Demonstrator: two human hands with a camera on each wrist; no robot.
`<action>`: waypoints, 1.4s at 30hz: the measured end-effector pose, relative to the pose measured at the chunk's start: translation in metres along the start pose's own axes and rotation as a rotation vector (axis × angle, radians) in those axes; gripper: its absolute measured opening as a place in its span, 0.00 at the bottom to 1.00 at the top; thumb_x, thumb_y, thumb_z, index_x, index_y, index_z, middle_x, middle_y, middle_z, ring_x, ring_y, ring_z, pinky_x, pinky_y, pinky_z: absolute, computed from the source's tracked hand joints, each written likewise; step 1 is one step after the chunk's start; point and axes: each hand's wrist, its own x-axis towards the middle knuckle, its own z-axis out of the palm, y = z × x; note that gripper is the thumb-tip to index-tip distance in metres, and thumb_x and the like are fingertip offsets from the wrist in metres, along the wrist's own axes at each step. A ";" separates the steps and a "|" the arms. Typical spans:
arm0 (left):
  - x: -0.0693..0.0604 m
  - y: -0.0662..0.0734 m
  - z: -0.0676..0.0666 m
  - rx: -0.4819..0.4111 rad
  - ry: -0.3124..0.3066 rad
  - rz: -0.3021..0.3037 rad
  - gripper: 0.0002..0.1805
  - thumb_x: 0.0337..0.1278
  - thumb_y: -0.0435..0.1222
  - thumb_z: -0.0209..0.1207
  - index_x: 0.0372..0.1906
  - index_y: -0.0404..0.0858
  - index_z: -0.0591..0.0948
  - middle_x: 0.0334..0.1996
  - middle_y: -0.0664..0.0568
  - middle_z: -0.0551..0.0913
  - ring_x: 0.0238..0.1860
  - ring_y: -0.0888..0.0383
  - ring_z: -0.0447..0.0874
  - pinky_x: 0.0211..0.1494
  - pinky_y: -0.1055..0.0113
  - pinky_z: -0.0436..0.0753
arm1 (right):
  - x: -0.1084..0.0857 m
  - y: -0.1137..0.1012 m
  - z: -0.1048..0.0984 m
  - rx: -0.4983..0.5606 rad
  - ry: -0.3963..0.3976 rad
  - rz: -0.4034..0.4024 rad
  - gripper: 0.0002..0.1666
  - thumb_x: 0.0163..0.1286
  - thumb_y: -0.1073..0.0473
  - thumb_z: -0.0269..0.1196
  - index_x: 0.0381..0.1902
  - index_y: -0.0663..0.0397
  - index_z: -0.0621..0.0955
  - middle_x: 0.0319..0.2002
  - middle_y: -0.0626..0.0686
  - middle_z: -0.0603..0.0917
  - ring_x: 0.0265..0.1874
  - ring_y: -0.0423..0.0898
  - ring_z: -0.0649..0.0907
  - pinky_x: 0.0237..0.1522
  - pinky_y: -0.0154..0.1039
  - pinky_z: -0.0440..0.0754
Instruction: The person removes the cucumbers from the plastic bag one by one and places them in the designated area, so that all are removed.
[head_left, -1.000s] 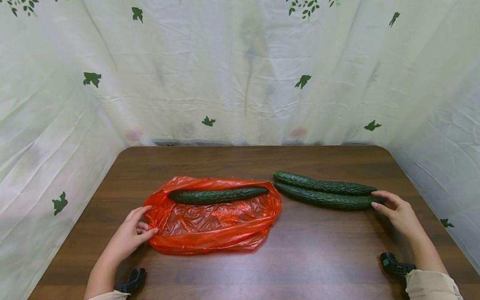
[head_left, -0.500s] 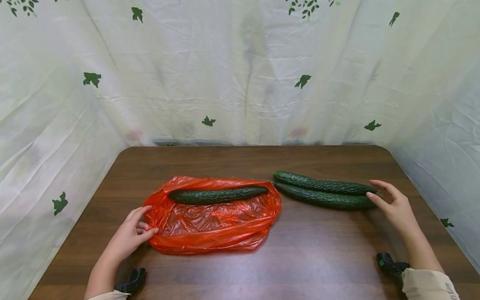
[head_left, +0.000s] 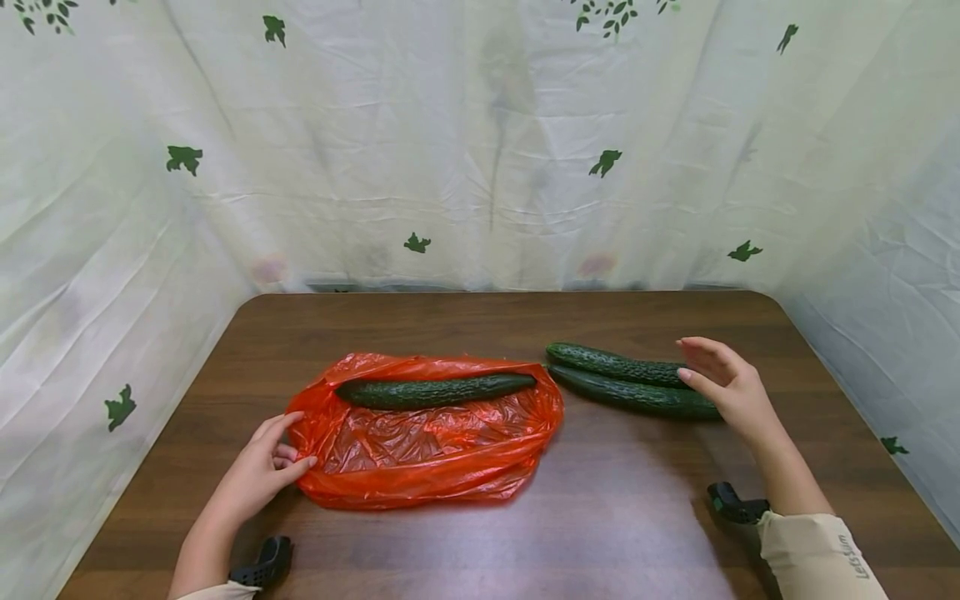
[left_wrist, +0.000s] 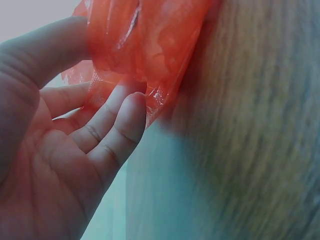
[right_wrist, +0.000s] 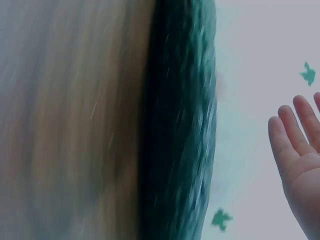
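My left hand grips the left edge of a red plastic bag that lies spread on the table; in the left wrist view its thumb and fingers hold the thin film. One cucumber lies inside the bag along its far side. To the right of the bag, two more cucumbers lie side by side, a back one and a front one. Above their right ends hovers my right hand, fingers apart and holding nothing. A cucumber looms beside it in the right wrist view.
The brown wooden table has a far edge against a white curtain printed with green leaves. Curtains also hang at the left and right. Black bands sit on both wrists.
My right hand has released the right end of the front cucumber and moved left, above the pair. The left hand, the bag and the cucumbers look unmoved.
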 end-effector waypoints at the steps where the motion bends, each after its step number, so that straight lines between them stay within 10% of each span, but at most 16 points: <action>1: 0.000 0.000 0.000 0.000 0.000 -0.001 0.38 0.48 0.38 0.64 0.61 0.27 0.60 0.56 0.33 0.58 0.34 0.53 0.74 0.31 0.72 0.77 | 0.002 -0.002 0.005 0.022 -0.013 -0.002 0.26 0.63 0.66 0.58 0.60 0.62 0.67 0.55 0.49 0.72 0.55 0.38 0.70 0.45 0.24 0.71; 23: -0.002 0.000 -0.001 0.007 -0.005 -0.021 0.38 0.49 0.38 0.64 0.61 0.27 0.60 0.56 0.33 0.58 0.35 0.52 0.74 0.31 0.73 0.77 | 0.041 -0.055 0.113 0.193 -0.329 -0.121 0.25 0.60 0.73 0.58 0.55 0.73 0.66 0.52 0.71 0.70 0.52 0.65 0.69 0.52 0.59 0.64; 35: -0.001 0.002 -0.002 0.000 -0.004 -0.015 0.38 0.49 0.38 0.64 0.61 0.27 0.60 0.56 0.34 0.59 0.35 0.52 0.74 0.32 0.73 0.77 | 0.055 -0.063 0.152 0.196 -0.504 -0.059 0.26 0.61 0.68 0.60 0.56 0.69 0.68 0.54 0.68 0.70 0.55 0.62 0.69 0.55 0.57 0.63; 42: -0.001 0.004 -0.002 0.004 -0.003 -0.010 0.37 0.49 0.38 0.64 0.61 0.27 0.60 0.56 0.34 0.59 0.35 0.52 0.74 0.32 0.72 0.77 | 0.070 -0.026 0.171 0.099 -0.533 -0.070 0.28 0.59 0.59 0.63 0.56 0.60 0.70 0.53 0.56 0.74 0.54 0.49 0.72 0.55 0.48 0.66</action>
